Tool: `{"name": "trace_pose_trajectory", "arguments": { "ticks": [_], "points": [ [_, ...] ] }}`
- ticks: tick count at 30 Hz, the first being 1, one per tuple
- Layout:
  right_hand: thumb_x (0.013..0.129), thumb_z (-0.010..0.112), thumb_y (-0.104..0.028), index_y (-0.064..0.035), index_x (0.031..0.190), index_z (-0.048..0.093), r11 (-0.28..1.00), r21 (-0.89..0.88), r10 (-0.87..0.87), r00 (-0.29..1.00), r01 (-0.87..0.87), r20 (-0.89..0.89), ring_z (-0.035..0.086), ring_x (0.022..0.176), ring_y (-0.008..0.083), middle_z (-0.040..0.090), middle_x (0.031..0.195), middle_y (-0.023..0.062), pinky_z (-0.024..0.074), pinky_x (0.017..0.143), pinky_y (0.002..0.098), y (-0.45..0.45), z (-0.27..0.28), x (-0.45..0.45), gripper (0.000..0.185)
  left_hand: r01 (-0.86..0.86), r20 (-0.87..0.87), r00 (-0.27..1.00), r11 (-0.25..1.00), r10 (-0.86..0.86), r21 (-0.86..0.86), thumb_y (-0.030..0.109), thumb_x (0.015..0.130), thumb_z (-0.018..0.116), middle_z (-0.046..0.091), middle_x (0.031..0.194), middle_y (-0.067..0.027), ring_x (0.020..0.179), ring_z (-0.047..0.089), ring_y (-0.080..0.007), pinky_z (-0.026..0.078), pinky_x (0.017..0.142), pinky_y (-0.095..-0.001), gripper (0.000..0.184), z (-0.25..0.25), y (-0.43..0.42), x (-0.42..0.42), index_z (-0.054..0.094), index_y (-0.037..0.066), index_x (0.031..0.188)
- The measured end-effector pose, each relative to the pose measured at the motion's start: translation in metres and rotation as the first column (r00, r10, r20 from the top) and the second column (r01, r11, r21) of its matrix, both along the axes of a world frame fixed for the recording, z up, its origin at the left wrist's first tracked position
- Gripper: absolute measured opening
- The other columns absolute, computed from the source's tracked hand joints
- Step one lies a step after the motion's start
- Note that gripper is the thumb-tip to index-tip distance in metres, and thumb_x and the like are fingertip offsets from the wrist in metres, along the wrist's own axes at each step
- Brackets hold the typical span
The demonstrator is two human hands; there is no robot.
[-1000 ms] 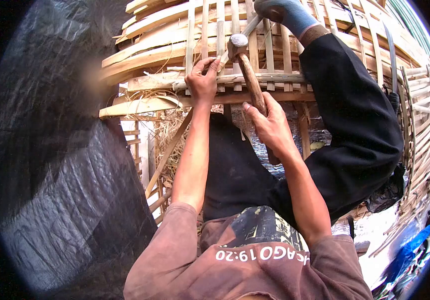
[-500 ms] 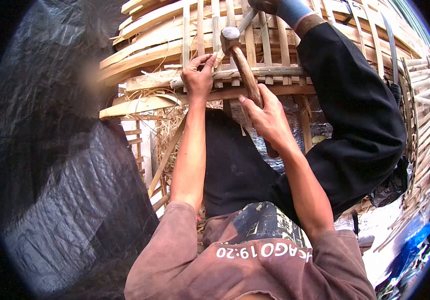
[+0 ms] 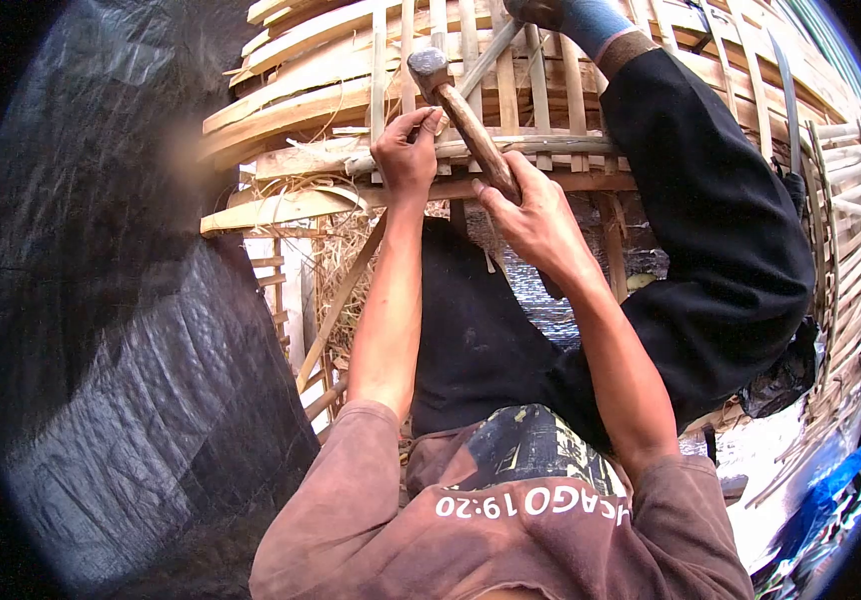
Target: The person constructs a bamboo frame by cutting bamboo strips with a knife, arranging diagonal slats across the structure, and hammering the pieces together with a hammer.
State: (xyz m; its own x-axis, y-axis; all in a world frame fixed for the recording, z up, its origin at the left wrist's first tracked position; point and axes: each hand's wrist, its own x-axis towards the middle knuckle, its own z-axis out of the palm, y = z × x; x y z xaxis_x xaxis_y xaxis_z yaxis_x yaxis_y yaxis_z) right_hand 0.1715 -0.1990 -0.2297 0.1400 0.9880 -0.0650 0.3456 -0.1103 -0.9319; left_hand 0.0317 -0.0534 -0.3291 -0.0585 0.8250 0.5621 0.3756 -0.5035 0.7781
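Observation:
My right hand (image 3: 543, 215) grips the wooden handle of a hammer (image 3: 475, 132). The metal hammer head is raised up and to the left, just beyond the fingertips of my left hand (image 3: 407, 155). That hand is pinched closed near the edge of a slatted wooden frame (image 3: 351, 160); whatever is between its thumb and finger is too small to make out. Crosswise slats (image 3: 507, 85) lie over long curved strips around both hands. A slanting strip (image 3: 491, 58) passes behind the hammer head.
Black plastic sheeting (image 3: 121, 300) hangs along the left side. My bent leg in black trousers (image 3: 711, 190) takes up the right, with a foot on the slats. Curly wood shavings (image 3: 351, 240) sit below the frame edge. A blade-like strip (image 3: 787, 100) is at upper right.
The hammer head has swung left and slightly upward, tilting the handle further left. My left hand has shifted slightly right and remains pinched.

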Motion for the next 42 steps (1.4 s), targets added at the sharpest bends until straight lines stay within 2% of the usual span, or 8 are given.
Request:
{"name": "trace_pose_trajectory", "arguments": {
  "ticks": [7, 9, 13, 17, 24, 27, 29, 42],
  "points": [
    [0.09, 0.059, -0.021, 0.0004, 0.111, 0.051, 0.999, -0.023, 0.03, 0.999, -0.03, 0.031, 0.06, 0.096, 0.0469, 0.062, 0.093, 0.0323, 0.0467, 0.077, 0.0501, 0.007, -0.015, -0.007, 0.031, -0.02, 0.012, 1.0, 0.998, 0.021, -0.057, 0.01, 0.078, 0.076, 0.072, 0.081, -0.0126, 0.075, 0.07, -0.0229, 0.052, 0.068, -0.0312, 0.015, -0.004, 0.002, -0.001, 0.073, 0.001, 0.09],
    [0.089, 0.059, -0.019, 0.0009, 0.112, 0.05, 0.999, 0.027, 0.041, 0.998, -0.042, 0.047, 0.06, 0.094, 0.0477, 0.061, 0.092, 0.0332, 0.0466, 0.077, 0.0515, 0.006, -0.011, -0.009, 0.032, -0.073, -0.081, 0.994, 0.997, 0.074, 0.017, 0.01, 0.078, 0.076, 0.071, 0.08, -0.0128, 0.074, 0.07, -0.0223, 0.052, 0.068, -0.0318, 0.014, -0.003, 0.0, -0.002, 0.072, 0.0, 0.088],
    [0.088, 0.059, -0.017, 0.0009, 0.113, 0.05, 0.997, 0.072, 0.018, 0.999, -0.02, 0.027, 0.06, 0.094, 0.0486, 0.061, 0.091, 0.0335, 0.0464, 0.076, 0.0522, 0.008, -0.016, -0.012, 0.032, -0.048, -0.055, 0.997, 0.997, 0.051, 0.056, 0.01, 0.079, 0.075, 0.071, 0.081, -0.0129, 0.073, 0.069, -0.0225, 0.052, 0.067, -0.0325, 0.013, -0.002, -0.002, 0.001, 0.071, 0.0, 0.088],
    [0.087, 0.058, -0.016, 0.0005, 0.114, 0.05, 0.996, 0.086, -0.001, 0.998, -0.004, 0.064, 0.059, 0.093, 0.0491, 0.061, 0.093, 0.0329, 0.0458, 0.077, 0.0523, 0.011, -0.015, -0.008, 0.032, -0.024, 0.002, 1.0, 1.0, 0.024, 0.006, 0.012, 0.078, 0.077, 0.071, 0.082, -0.012, 0.074, 0.069, -0.0244, 0.052, 0.068, -0.0325, 0.015, -0.003, -0.002, 0.002, 0.072, 0.002, 0.088],
    [0.087, 0.059, -0.016, 0.0005, 0.113, 0.05, 0.997, 0.07, 0.004, 0.998, -0.007, 0.055, 0.059, 0.092, 0.0495, 0.061, 0.091, 0.0324, 0.0451, 0.075, 0.0531, 0.008, -0.011, -0.011, 0.032, -0.081, -0.075, 0.993, 0.988, 0.091, 0.135, 0.014, 0.078, 0.078, 0.071, 0.083, -0.0118, 0.075, 0.069, -0.0252, 0.052, 0.068, -0.0336, 0.015, -0.004, -0.001, 0.003, 0.072, 0.004, 0.086],
    [0.088, 0.059, -0.016, 0.0004, 0.112, 0.049, 0.997, 0.076, 0.007, 0.994, -0.015, 0.111, 0.059, 0.091, 0.0498, 0.062, 0.089, 0.0323, 0.0453, 0.075, 0.0538, 0.01, -0.023, -0.011, 0.03, -0.074, -0.037, 0.997, 0.997, 0.075, 0.029, 0.015, 0.078, 0.077, 0.071, 0.082, -0.0115, 0.075, 0.069, -0.026, 0.052, 0.068, -0.0342, 0.013, -0.006, -0.002, 0.003, 0.072, 0.005, 0.085],
    [0.088, 0.059, -0.016, 0.0004, 0.112, 0.049, 0.994, 0.106, 0.009, 0.998, -0.016, 0.066, 0.059, 0.09, 0.0499, 0.062, 0.09, 0.0323, 0.0459, 0.075, 0.0538, 0.008, -0.008, -0.011, 0.03, -0.115, -0.095, 0.987, 0.981, 0.131, 0.159, 0.016, 0.078, 0.077, 0.071, 0.082, -0.0117, 0.075, 0.068, -0.0271, 0.052, 0.067, -0.0355, 0.015, -0.007, -0.002, 0.003, 0.072, 0.004, 0.085],
    [0.088, 0.059, -0.016, -0.0006, 0.115, 0.05, 0.996, 0.095, -0.003, 0.997, -0.004, 0.073, 0.059, 0.094, 0.0488, 0.062, 0.091, 0.0316, 0.0468, 0.075, 0.0521, 0.008, -0.014, -0.011, 0.032, -0.12, -0.125, 0.982, 0.979, 0.141, 0.163, 0.02, 0.08, 0.076, 0.07, 0.084, -0.0112, 0.078, 0.068, -0.0296, 0.052, 0.068, -0.0375, 0.017, -0.008, -0.001, 0.007, 0.07, 0.005, 0.086]
  ]
}}
